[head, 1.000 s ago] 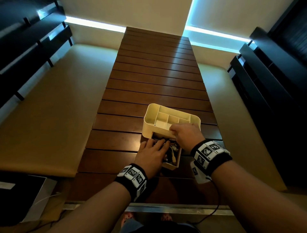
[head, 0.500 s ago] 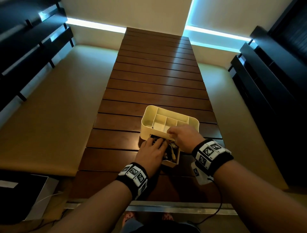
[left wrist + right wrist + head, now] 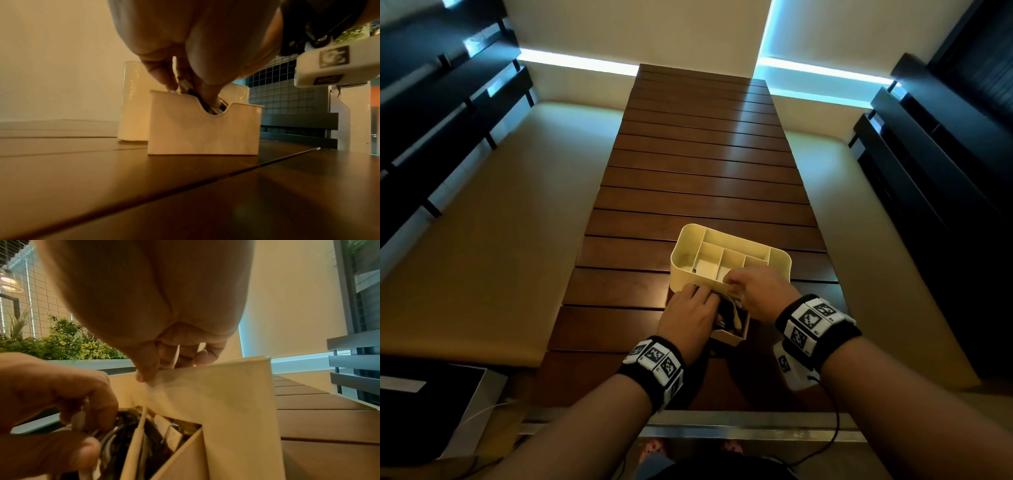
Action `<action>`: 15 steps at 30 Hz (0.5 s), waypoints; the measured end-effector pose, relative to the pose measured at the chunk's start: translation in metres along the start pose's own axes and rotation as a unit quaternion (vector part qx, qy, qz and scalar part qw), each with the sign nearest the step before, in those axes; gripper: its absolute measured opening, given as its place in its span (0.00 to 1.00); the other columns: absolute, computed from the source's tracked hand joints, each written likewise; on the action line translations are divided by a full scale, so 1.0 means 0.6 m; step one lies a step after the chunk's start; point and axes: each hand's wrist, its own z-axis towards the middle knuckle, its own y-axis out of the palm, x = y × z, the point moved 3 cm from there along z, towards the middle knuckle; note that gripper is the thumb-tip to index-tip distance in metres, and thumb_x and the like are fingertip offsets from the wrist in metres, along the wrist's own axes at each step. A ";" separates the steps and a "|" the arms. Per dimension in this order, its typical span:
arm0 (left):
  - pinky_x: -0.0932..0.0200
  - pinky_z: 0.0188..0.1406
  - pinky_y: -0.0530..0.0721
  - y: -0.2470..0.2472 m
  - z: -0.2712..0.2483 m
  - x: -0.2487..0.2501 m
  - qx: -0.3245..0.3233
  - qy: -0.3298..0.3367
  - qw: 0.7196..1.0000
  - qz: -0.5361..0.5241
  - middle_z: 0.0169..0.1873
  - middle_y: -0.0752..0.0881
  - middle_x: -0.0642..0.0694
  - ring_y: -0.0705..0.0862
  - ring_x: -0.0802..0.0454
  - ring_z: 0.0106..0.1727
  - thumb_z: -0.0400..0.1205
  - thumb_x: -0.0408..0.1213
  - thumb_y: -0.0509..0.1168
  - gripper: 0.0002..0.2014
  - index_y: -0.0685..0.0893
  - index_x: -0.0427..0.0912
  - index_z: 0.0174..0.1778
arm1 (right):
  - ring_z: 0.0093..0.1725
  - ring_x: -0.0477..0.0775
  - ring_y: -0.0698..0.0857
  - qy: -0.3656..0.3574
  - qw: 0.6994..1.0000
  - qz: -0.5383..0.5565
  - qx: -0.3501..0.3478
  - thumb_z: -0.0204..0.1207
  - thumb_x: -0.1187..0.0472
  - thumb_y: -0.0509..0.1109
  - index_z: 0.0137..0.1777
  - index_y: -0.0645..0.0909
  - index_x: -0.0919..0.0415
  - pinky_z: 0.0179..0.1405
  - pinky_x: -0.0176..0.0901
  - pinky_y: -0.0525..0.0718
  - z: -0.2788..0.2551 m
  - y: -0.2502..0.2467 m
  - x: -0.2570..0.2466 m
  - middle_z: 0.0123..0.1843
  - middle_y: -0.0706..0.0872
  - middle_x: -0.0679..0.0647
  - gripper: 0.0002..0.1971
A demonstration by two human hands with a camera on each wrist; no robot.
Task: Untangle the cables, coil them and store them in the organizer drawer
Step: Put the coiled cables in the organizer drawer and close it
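Note:
A cream organizer [image 3: 678, 247] with open top compartments stands on the slatted wooden table [image 3: 698, 178]. Its drawer [image 3: 727, 337] is pulled out toward me and holds a bundle of black and white cables [image 3: 730, 317]. My left hand [image 3: 690, 313] reaches into the drawer, fingers curled round the cables [image 3: 127, 426]. In the left wrist view the fingers [image 3: 162, 73] dip behind the drawer's notched front [image 3: 201, 129]. My right hand [image 3: 760, 291] pinches the organizer's front rim [image 3: 216, 394], thumb in front and fingers behind.
Beige padded benches [image 3: 482, 240] run along both sides of the table, with dark slatted backrests [image 3: 945, 205] beyond them. The table's metal near edge [image 3: 722, 428] lies just under my forearms. A thin black wire [image 3: 835, 421] hangs from my right wristband.
My left hand has slid a little deeper into the drawer toward the organizer, over the cables. The right hand stays on the organizer's rim.

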 end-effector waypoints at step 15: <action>0.52 0.78 0.68 -0.020 -0.033 0.003 -0.135 -0.002 0.989 -0.067 0.87 0.50 0.42 0.56 0.42 0.84 0.85 0.43 0.63 0.40 0.45 0.52 0.88 | 0.52 0.54 0.82 0.000 1.000 -0.011 0.004 0.87 0.56 0.60 0.58 0.85 0.54 0.53 0.49 0.81 -0.004 -0.001 -0.002 0.51 0.86 0.52 0.12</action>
